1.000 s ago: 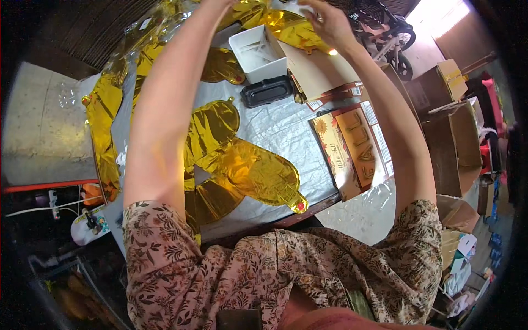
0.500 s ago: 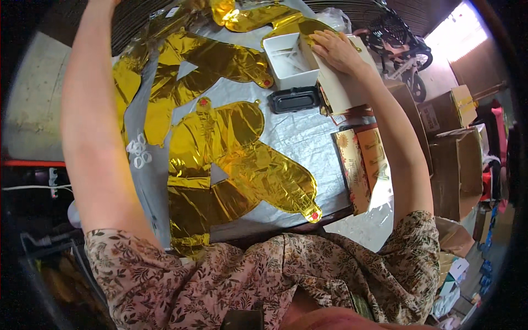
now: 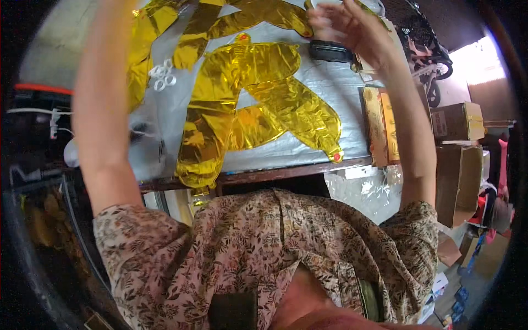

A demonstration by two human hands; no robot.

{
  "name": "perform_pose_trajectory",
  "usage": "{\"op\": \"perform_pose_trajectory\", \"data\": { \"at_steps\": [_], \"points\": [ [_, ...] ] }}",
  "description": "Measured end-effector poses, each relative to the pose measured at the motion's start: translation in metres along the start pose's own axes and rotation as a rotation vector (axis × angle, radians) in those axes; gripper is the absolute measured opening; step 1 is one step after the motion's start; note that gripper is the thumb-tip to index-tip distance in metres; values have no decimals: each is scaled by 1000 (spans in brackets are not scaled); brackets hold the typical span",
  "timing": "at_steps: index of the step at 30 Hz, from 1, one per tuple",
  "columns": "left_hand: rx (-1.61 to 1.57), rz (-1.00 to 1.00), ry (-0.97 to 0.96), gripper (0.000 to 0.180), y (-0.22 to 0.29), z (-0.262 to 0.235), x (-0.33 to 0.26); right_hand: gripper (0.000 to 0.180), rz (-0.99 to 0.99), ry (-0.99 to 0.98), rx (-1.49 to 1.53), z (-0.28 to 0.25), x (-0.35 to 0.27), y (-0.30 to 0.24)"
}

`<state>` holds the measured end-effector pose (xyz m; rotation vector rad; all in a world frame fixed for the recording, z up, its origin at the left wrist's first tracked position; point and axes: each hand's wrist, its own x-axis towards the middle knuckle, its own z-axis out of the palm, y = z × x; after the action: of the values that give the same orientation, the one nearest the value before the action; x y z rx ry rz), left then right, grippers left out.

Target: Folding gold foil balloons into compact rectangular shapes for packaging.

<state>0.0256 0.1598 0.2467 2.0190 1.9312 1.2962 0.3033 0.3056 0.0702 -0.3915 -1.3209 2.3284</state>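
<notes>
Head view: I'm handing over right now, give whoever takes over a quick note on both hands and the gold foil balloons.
Right hand: raised at the table's far side, over a black case; fingers spread, nothing clearly held.
Left hand: above the frame's top, only the forearm shows.
Gold foil balloons: flat, uninflated, spread on the silver-covered table; one hangs over the near edge.
White rings: beside the balloons.
Done or left: cannot tell; no balloon is in hand.

Daylight blows out at upper right; gold foil (image 3: 258,104) glares on the surface (image 3: 335,93). Dark vignette, bent edges; right hand (image 3: 352,27) slightly motion-blurred.
</notes>
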Motion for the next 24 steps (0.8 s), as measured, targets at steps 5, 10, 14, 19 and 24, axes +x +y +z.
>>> {"op": "perform_pose_trajectory", "data": {
  "at_steps": [5, 10, 14, 19, 24],
  "points": [
    [-145, 186, 32, 23, -42, 82, -137, 86, 85, -84, 137, 52, -28, 84],
    [-151, 264, -212, 32, -25, 117, -251, 78, 228, 235, 84, 95, -53, 132],
    [-115, 296, -298, 33, -19, 119, -297, 32, 292, 400, -166, 80, -60, 162],
    [-282, 334, -532, 47, -32, 70, -315, 16, 326, 533, -295, 103, -72, 151],
    [-89, 280, -366, 33, -91, 38, -298, 28, 383, 453, -437, 53, -93, 150]
  ]
}}
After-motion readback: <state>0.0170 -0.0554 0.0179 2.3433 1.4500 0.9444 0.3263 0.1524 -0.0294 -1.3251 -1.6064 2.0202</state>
